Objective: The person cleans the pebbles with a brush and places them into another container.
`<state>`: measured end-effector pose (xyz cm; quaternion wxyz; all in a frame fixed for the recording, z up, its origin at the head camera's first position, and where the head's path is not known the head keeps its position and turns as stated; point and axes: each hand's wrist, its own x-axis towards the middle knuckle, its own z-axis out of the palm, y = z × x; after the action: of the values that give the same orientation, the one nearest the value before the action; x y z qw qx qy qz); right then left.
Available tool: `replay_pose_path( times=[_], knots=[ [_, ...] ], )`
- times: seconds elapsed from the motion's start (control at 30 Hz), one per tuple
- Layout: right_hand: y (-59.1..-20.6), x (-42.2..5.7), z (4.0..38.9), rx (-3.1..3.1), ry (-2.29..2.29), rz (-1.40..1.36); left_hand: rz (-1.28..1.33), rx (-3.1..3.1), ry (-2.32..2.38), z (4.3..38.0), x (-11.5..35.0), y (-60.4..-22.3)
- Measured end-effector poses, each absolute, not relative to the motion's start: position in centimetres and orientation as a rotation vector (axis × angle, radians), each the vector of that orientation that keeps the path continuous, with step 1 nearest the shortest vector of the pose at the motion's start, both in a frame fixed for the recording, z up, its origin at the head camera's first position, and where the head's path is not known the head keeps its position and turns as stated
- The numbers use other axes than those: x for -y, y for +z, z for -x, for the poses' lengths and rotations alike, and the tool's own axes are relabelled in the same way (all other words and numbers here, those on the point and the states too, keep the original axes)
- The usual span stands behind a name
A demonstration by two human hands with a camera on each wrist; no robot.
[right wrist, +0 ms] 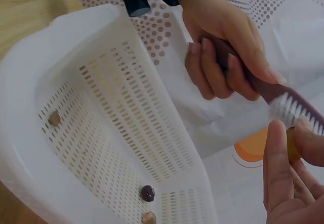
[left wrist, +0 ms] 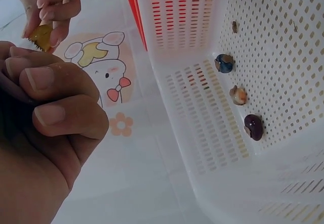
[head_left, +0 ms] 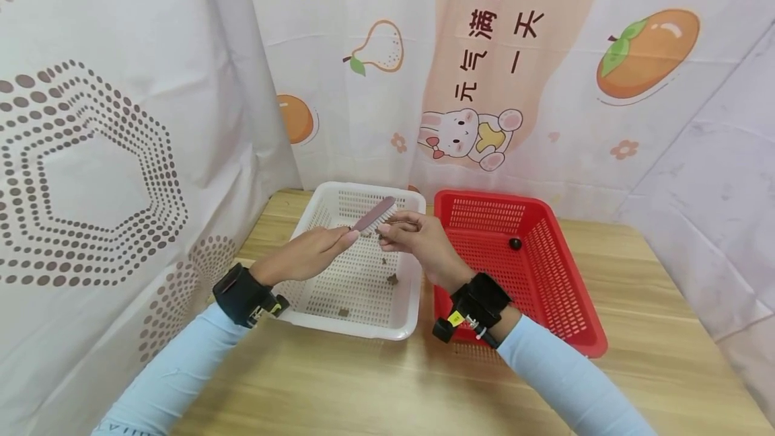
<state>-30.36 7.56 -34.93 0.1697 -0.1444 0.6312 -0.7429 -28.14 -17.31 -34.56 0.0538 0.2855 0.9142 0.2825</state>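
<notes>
Over the white basket [head_left: 363, 333], my left hand [head_left: 305, 253] grips the handle of a mauve brush [right wrist: 263, 88], its fingers wrapped round it. The white bristles [right wrist: 288, 108] point toward my right hand [head_left: 431, 242]. Between thumb and fingers, that right hand pinches a small yellow, glossy, stone-like piece [left wrist: 42, 36] with a dark rough edge. Bristles and piece are very close; whether they touch I cannot tell. On the basket floor lie several small pieces, among them a blue one [left wrist: 224, 63], an orange-white one [left wrist: 238, 95] and a dark purple one [left wrist: 254, 127], with brown patches on them.
A red basket [head_left: 578, 281] stands to the right of the white one, with a dark shiny piece [head_left: 515, 243] inside. Both are on a wooden table [head_left: 339, 382]. Printed curtains [head_left: 363, 120] hang behind and at the left. Brown crumbs [head_left: 344, 312] lie in the white basket.
</notes>
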Motion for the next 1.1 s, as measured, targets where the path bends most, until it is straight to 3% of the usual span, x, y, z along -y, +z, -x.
replay_pose_path(
  times=[1.1],
  knots=[
    [-34.81, -7.54, 30.23, -1.807, -2.066, 0.492, -0.875, -2.779, 0.856, 28.08, 17.49, -34.89]
  ],
)
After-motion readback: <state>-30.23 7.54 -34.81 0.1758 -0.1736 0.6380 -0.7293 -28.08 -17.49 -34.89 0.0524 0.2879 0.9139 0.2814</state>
